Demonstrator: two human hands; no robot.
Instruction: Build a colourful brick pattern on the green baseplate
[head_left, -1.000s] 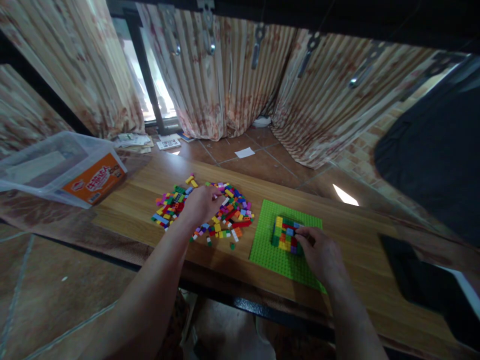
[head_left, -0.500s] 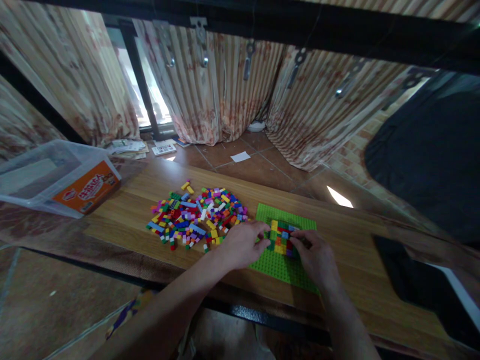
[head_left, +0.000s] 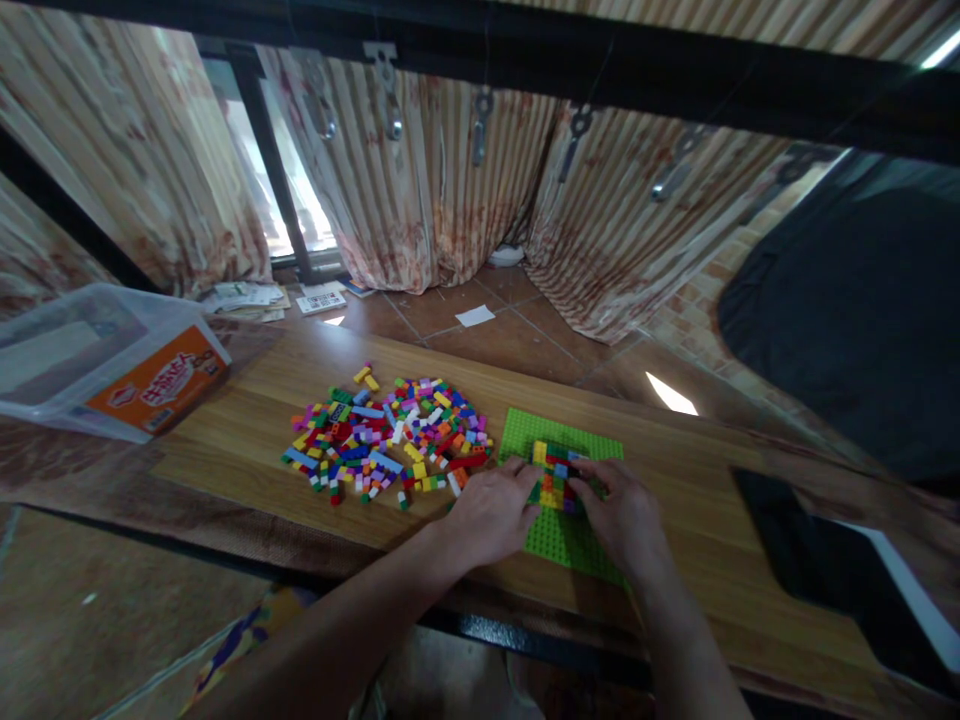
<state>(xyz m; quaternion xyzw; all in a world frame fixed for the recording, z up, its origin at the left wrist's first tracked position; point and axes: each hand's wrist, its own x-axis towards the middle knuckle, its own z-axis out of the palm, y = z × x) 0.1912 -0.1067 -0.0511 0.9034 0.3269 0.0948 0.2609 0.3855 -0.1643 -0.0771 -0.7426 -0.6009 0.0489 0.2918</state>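
A block of coloured toy bricks (head_left: pixel 553 482), with yellow, orange, red, blue and green pieces showing, sits on a green studded baseplate (head_left: pixel 570 548). My left hand (head_left: pixel 491 512) has its fingers curled against the block's left side, the tips partly hidden. From the right, my right hand (head_left: pixel 621 512) pinches at the block's right edge with thumb and fingertips. Whether a separate small brick is between those fingers cannot be made out. Beside my left hand spreads a heap of loose toy bricks (head_left: pixel 390 437) in many colours.
Everything lies on a long wooden table (head_left: pixel 690 540). A clear plastic bin (head_left: pixel 112 320) with an orange label stands at its left end. On the right lies a flat black object (head_left: pixel 787 545) with a white sheet. Curtains (head_left: pixel 442 180) hang beyond the table, below a dark bar.
My left hand has come closer against the brick block, its thumb and fingers nearer together. My right hand stays at the block's right edge. The whole view has shifted slightly.
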